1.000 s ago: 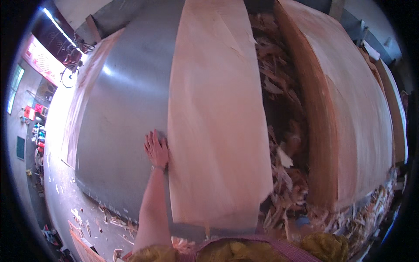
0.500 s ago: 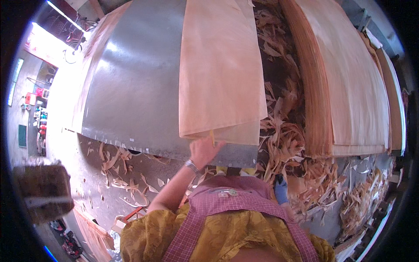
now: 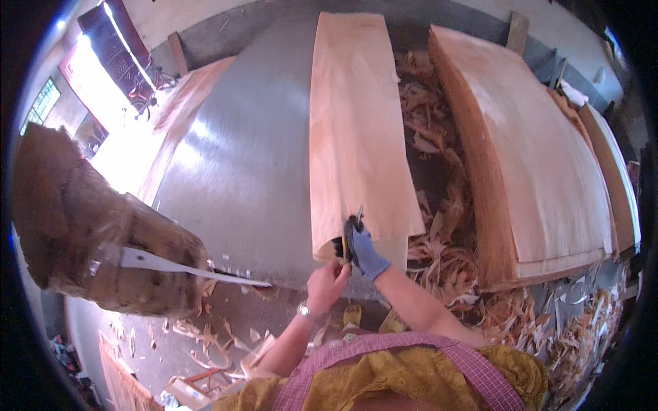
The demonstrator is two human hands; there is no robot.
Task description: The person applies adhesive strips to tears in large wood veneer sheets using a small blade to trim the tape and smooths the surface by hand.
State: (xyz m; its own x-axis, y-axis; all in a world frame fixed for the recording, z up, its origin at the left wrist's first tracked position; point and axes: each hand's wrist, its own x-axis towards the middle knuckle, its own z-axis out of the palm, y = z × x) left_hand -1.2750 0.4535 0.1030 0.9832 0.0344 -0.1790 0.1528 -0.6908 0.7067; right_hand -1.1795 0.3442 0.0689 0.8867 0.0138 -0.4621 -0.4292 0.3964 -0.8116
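Note:
A long pale wood veneer sheet lies on a grey metal-topped table, its near edge curled up over a dark gap. My right hand, in a blue and black glove, rests over that edge, closed on a dark tool with a thin metal tip; its exact kind is unclear. Just below, my bare left hand, with a watch on the wrist, pinches the lower end of a narrow yellow strip close against the gloved fingers.
A tall stack of veneer sheets stands to the right. Veneer scraps litter the floor between and in front. At left, a brown wrapped bulky object with a long white blade-like strip juts over the table's near corner.
My gloved right hand has come up from beside my body to the sheet's near edge, bringing the dark tool. The near edge now curls higher. The brown object looms larger as the view shifts.

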